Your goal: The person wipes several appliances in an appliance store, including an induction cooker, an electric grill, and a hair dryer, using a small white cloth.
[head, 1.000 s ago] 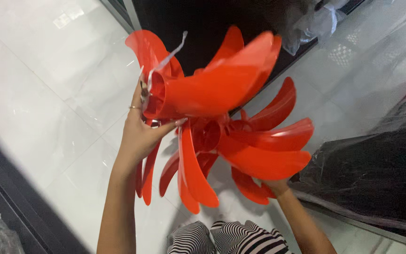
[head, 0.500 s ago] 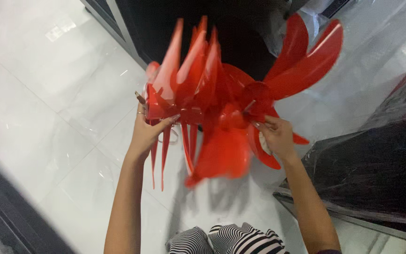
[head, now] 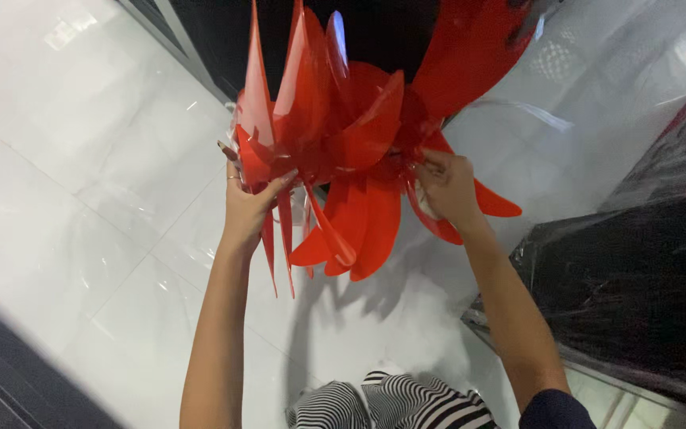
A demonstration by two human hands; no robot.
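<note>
I hold up a nested stack of translucent red fan blades [head: 343,135] in front of me, above a white tiled floor. My left hand [head: 249,202] grips the hub end of the stack on the left, fingers curled round the red plastic. On the right, my right hand [head: 446,187] pinches the blades near the middle of the stack. Long red blades fan out upward and hang down between my two forearms. Thin clear plastic film clings around some of the blades.
A glossy white tiled floor [head: 81,183] lies below. A dark bundle wrapped in clear plastic [head: 637,270] stands at the right. A black panel with a grey frame [head: 200,40] runs along the top. Striped trousers [head: 391,405] show at the bottom edge.
The stack of blades has been lifted and turned, so the blades now stand more upright. My right hand has come up from under the stack and taken hold near its middle.
</note>
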